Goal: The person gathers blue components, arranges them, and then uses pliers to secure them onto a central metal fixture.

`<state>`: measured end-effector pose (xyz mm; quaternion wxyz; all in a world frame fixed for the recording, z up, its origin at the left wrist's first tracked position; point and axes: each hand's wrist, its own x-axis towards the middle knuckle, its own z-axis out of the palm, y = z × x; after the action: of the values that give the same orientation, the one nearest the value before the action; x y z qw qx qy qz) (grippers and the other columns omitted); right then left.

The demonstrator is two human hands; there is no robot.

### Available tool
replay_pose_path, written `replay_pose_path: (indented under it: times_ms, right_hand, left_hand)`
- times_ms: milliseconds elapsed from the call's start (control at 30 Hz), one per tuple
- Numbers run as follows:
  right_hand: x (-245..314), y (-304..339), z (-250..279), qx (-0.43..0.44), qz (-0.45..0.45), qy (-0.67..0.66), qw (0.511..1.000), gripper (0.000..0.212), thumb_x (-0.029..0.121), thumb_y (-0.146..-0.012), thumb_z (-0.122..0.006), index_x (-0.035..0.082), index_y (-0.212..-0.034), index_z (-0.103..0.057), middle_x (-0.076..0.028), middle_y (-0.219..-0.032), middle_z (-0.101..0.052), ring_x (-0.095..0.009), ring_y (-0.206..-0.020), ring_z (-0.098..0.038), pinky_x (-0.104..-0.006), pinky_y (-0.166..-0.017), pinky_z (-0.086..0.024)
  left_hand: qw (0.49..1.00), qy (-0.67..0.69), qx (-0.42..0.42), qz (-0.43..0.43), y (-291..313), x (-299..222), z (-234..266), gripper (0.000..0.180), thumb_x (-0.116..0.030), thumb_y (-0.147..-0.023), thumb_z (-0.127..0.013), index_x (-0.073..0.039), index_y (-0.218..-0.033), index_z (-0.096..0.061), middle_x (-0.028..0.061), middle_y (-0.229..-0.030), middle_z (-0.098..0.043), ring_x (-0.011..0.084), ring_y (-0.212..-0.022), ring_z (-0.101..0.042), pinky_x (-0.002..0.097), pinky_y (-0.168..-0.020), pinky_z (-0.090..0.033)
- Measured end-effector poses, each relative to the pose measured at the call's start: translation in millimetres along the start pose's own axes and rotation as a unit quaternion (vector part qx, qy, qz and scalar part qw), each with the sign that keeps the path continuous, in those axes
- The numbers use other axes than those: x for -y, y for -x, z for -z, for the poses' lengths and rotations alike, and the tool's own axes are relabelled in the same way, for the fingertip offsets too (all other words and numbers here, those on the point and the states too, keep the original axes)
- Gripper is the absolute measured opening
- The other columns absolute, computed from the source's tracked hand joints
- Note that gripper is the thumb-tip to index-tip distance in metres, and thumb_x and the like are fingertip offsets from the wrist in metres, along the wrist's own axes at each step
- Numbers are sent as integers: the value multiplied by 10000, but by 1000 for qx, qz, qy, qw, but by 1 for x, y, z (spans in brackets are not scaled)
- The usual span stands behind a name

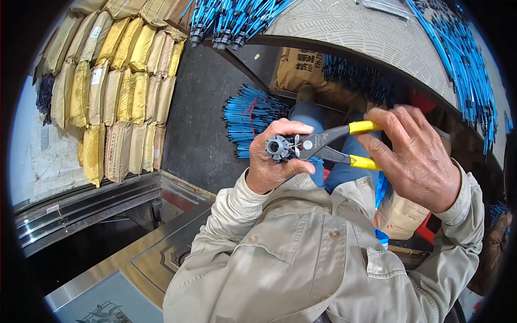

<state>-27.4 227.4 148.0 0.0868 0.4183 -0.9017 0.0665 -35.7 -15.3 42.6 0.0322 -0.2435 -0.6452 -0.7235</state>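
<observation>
My left hand point(260, 171) grips a grey round plastic part point(283, 149) with a slotted, toothed rim and a dark hole in its middle. Yellow-handled pliers point(327, 140) are held in my right hand point(416, 156), their handles spread apart. The plier jaws lie right beside the plastic part, between the thumb and fingers of my left hand. Thin pale strands show at the jaw tips; whether the jaws have closed on them I cannot make out. Below the hands, a bundle of blue rods point(245, 118) with black ends rests on the floor, tied with a red band.
A workbench with a patterned pale top point(366, 40) curves across the far side, with blue rod bundles point(234, 19) and more blue rods point(468, 75) on it. Stacked tan and yellow sacks point(113, 86) line the left wall. A paper sack point(299, 70) sits under the bench.
</observation>
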Motion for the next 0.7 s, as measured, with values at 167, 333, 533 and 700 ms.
replay_pose_path:
  times_ms: [167,333,533,700]
  right_hand:
    - [-2,6,-12,88,-36,-33,995,294,139,-686,-644,44,-939,-530,-107,-908,-473,-247,-745,-505,-365,-634,-439]
    - [-12,4,-34,64,-25,-35,997,263,141,-674,-654,44,-842,-477,-107,-829,-435,-237,-698,-492,-352,-607,-431]
    - [-20,7,-27,25,5,41,999,200,146,-694,-595,48,-822,-477,-89,-746,-405,-198,-629,-488,-309,-519,-439]
    - [-21,9,-20,62,-51,-123,989,236,130,-760,-648,33,-874,-467,-95,-733,-472,-238,-603,-535,-336,-542,-434]
  left_hand:
    - [1000,-16,16,11,-5,1,4,541,-273,-575,-865,-14,-985,-626,73,-904,-617,146,-756,-537,271,-678,-423]
    - [1000,-21,5,8,-9,3,5,534,-269,-583,-863,-11,-986,-628,65,-894,-614,142,-756,-534,270,-675,-421]
    - [998,-31,16,48,-18,-2,1,543,-267,-584,-862,-12,-1003,-628,53,-879,-610,129,-756,-537,258,-684,-422]
    - [998,-30,48,23,-23,2,4,558,-275,-585,-860,-19,-1018,-619,41,-859,-604,116,-744,-545,244,-669,-437]
